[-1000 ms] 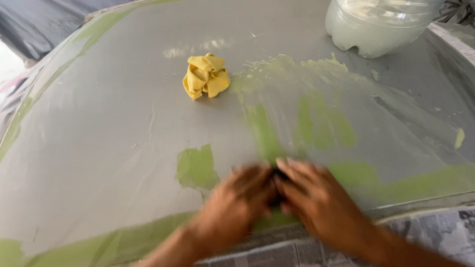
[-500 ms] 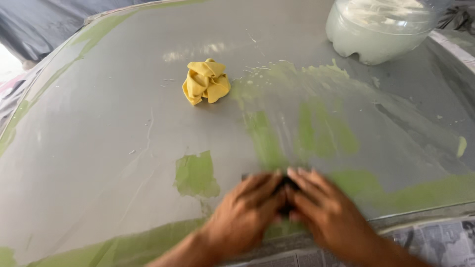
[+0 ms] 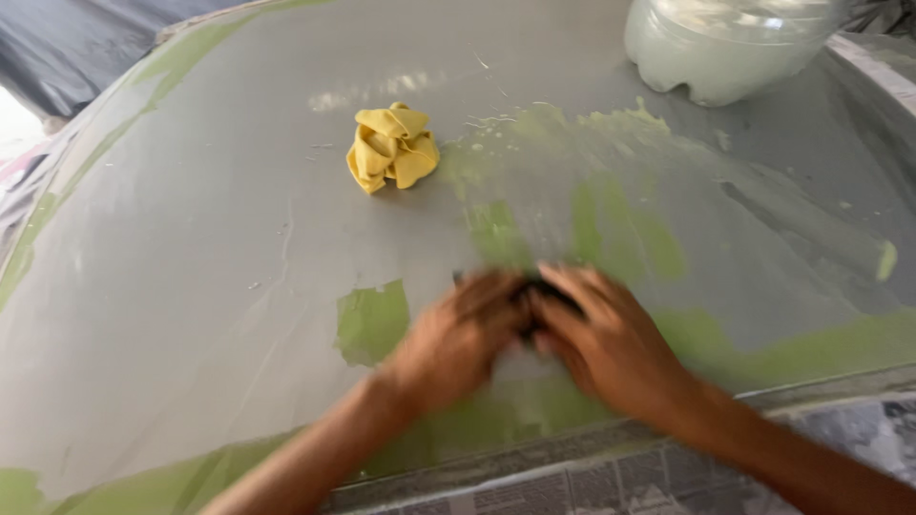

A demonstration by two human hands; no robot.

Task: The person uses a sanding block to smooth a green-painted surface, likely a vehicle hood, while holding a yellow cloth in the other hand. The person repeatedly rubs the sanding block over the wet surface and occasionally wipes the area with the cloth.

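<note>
**Both hands pressed on dark block, grey panel with green patches**

We note, at far left, the grey panel (image 3: 191,286) curving down, a green patch (image 3: 370,319) near its middle. Beyond it lies a crumpled yellow cloth (image 3: 392,146), well apart from the hands. The left hand (image 3: 458,334) and right hand (image 3: 611,343) meet over a small dark block (image 3: 534,296), each grip closed down on it; motion blur hides the fingers. The block's long axis appears to run left to right, though mostly covered. Far right stands a translucent container (image 3: 730,48). We judge uneven pressure could gouge the green filler, and a wide stroke could nudge the cloth.
</note>
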